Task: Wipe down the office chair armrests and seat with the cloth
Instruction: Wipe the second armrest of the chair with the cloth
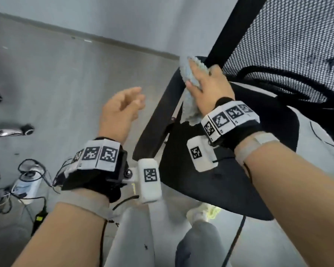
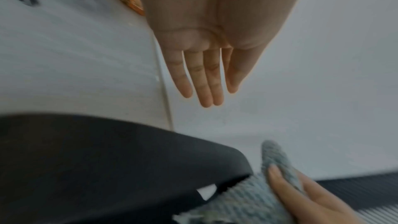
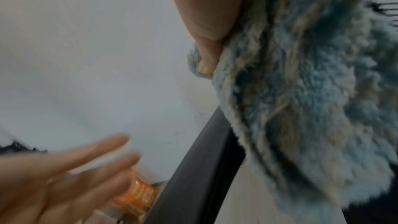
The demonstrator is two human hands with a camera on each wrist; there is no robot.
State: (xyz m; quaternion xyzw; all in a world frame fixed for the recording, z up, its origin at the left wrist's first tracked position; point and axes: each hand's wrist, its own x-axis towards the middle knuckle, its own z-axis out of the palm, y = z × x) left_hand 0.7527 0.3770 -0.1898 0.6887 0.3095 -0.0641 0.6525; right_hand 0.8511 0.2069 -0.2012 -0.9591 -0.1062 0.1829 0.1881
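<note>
Now your right hand [image 1: 204, 83] grips the cloth [image 1: 188, 73] at the end of the armrest [image 1: 156, 120]; your left hand [image 1: 121, 110] hovers loose-fingered over open floor [image 1: 66, 83]. Only the right wrist view shows your tucked thumb [image 3: 206, 60].

No words or numbers can be read. Black-and-white square code markers stand on the white left wristband [image 1: 98, 156], the white right wristband [image 1: 228, 117], the white plastic left box [image 1: 149, 180] and the white plastic right box [image 1: 200, 154]. Markings on a small orange object [image 3: 137, 197] are too blurred to read.

A fluffy light-blue cloth [image 1: 184, 71] drapes over the far end of a black armrest [image 1: 158, 116], beside the black seat [image 1: 220, 189].
</note>
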